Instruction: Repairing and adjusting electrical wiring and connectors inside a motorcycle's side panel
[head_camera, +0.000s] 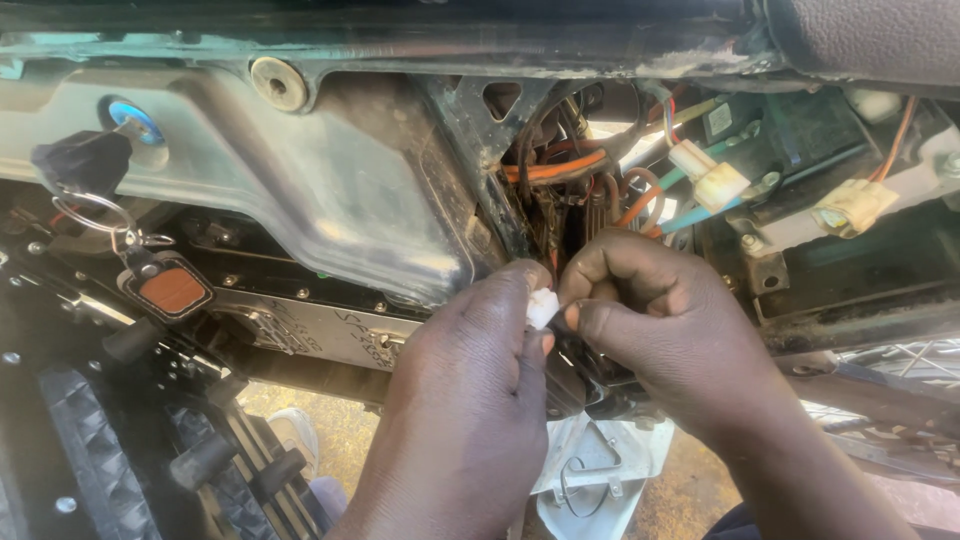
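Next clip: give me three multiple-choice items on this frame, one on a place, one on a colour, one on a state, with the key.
1. Where does the key with its ring sit?
A. Upper left, in a lock on the grey side cover
B. On the ground by the shoe
C. In the right hand

2. What colour is the small connector pinched between the hands?
A. Red
B. White
C. Green

3. How do the two hands stand?
A. Both flat and open on the cover
B. Only the left touches anything
C. Both pinch the connector with their fingertips

Key: 1 A, the key hangs from the lock on the side cover at upper left. 2 B, the piece shows white between the fingers. 3 C, the left hand and the right hand meet at the connector, fingertips closed on it.
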